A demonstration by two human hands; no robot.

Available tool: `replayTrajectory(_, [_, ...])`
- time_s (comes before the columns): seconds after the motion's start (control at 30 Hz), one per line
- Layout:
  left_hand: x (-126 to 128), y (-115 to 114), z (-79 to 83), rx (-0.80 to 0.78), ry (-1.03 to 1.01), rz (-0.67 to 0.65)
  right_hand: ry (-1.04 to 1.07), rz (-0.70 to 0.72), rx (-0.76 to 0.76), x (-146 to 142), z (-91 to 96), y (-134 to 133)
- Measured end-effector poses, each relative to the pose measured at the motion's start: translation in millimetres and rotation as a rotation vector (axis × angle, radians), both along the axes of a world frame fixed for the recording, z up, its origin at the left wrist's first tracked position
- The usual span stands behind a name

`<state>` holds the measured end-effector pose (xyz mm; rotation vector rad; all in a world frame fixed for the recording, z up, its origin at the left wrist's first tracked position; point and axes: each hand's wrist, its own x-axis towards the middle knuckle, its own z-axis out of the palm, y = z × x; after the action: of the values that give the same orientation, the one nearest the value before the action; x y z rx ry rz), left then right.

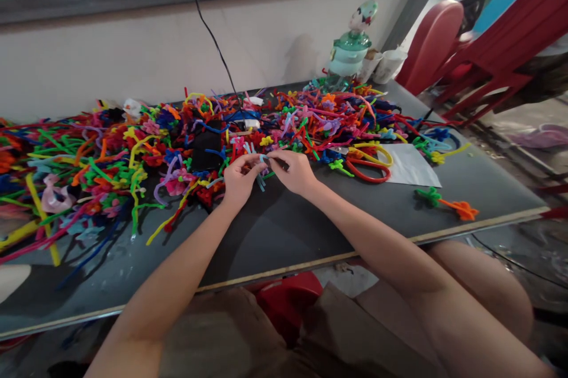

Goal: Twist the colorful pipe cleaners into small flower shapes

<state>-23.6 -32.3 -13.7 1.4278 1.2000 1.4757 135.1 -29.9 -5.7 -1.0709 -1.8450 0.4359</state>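
My left hand [240, 178] is closed in a pinch around light blue pipe cleaners [261, 181], whose ends stick out above and below the fingers. Close beside it, my right hand [293, 171] pinches at the same light blue piece, fingertips almost touching the left ones. Both hands are just above the dark table [275, 230], at the front edge of a heap of coloured pipe cleaners [146, 153]. A small yellow flower [266, 141] made of pipe cleaner lies just behind the fingers. Fine detail between the fingertips is too small to make out.
A green-lidded bottle [348, 58] and paper cups [389, 64] stand at the back right. Red and yellow loops [368, 170] lie by a white sheet [410, 165]. A green and orange flower piece [464, 209] is near the front edge. A black cord [206, 29] hangs down the wall.
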Motion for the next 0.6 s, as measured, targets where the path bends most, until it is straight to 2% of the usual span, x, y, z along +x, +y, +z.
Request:
replayTrajectory(0.23, [-2.0, -1.1, 0.9, 0.012, 0.066, -0.008, -0.012, 0.017, -0.036, -1.7, -4.1, 0.1])
replayTrajectory(0.6, [-3.2, -2.7, 2.0, 0.035, 0.132, 0.036, -0.04, -0.001, -0.057, -2.1, -0.9, -2.0])
